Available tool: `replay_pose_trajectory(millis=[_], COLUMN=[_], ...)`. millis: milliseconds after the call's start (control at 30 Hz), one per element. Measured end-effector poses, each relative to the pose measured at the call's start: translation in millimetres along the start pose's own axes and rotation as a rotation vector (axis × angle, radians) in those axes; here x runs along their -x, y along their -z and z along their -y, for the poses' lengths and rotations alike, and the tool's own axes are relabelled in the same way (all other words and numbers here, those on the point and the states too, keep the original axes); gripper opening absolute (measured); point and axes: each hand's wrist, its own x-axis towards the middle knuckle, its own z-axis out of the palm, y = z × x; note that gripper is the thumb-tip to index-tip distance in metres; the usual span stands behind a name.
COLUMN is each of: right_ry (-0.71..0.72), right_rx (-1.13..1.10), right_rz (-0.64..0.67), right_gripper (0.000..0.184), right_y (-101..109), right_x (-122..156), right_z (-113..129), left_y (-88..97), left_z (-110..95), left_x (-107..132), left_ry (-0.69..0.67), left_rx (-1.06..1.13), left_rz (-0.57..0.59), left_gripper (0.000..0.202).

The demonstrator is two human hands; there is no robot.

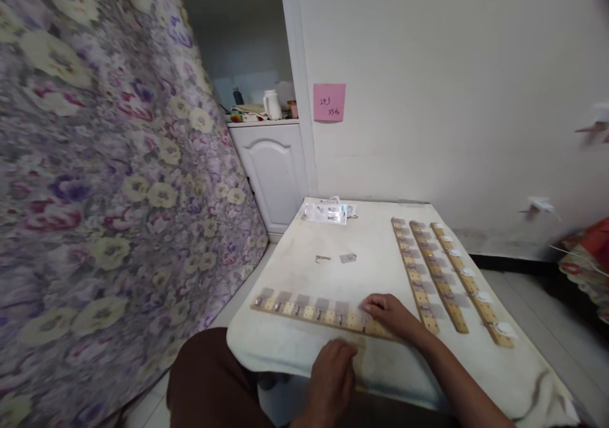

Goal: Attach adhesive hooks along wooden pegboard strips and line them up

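Observation:
A wooden strip (304, 314) lies crosswise near the front of the table, with several small metal hooks along it and a greyish translucent square behind each. My right hand (387, 314) rests over the strip's right part, its fingertips pinched together beside a translucent square. What is between those fingers is too small to make out. Just in front of the strip, my left hand (333, 371) is curled closed at the table's near edge; anything inside it is hidden. Beyond the strip lie a loose metal hook (323, 258) and a small clear packet (347, 258).
Three more wooden strips, a left one (413, 269), a middle one (442, 282) and a right one (471, 282), lie lengthwise at the right. Clear packaging (326, 212) sits at the table's far edge. A flowered curtain (118, 193) hangs at left; a wall (428, 98) stands behind.

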Motion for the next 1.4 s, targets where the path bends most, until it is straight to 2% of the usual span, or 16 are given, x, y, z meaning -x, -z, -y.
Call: replay_pose_trajectory(millis=[300, 600, 867, 1100, 1400], right_ry=[0.052, 0.029, 0.002, 0.002, 0.013], right_rx=[0.167, 0.273, 0.273, 0.257, 0.248], right_rz=[-0.004, -0.044, -0.033, -0.036, -0.035], right_gripper=[0.029, 0.026, 0.027, 0.027, 0.026], right_y=[-5, -11, -8, -8, -8], right_x=[-6, -10, -9, -9, -9], right_z=[-3, -18, -19, -21, -23], left_y=[-4.8, -12.4, -17.9, -17.5, -16.6], left_z=[1, 7, 8, 5, 2], left_x=[-6, -2, -4, -6, -9], left_ry=[0.032, 0.052, 0.093, 0.144, 0.161], left_rx=[0.010, -0.030, -0.106, -0.151, -0.162], left_rz=[0.022, 0.054, 0.116, 0.203, 0.245], left_gripper=[0.035, 0.045, 0.057, 0.060, 0.060])
